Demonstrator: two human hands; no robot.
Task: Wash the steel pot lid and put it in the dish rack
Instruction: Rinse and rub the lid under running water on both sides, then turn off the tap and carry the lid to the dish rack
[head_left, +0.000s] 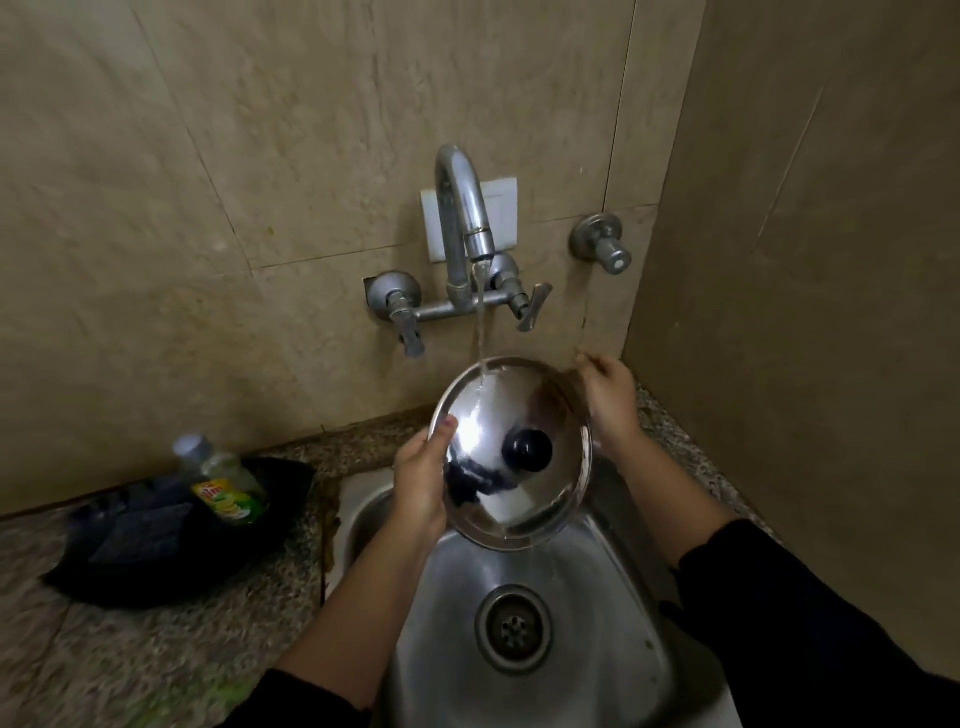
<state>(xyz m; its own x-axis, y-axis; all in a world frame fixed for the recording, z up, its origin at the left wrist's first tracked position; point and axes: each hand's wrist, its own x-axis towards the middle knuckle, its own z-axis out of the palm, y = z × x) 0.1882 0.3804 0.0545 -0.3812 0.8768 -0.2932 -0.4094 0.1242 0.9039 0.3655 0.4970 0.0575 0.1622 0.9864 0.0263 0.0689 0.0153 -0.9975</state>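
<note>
The steel pot lid (488, 415) with a black knob (529, 449) is tilted over the steel sink (582, 582), knob side facing me. Water runs from the wall tap (462, 208) onto the lid's upper edge and drips off its lower rim. My left hand (421, 483) grips the lid's left rim, thumb on the top face. My right hand (610, 400) holds the right rim. No dish rack is in view.
A dish soap bottle (226, 480) lies in a black tray (171, 561) with dark scrub pads on the granite counter (104, 665) at the left. Another wall valve (602, 244) sits right of the tap. A tiled side wall stands close on the right.
</note>
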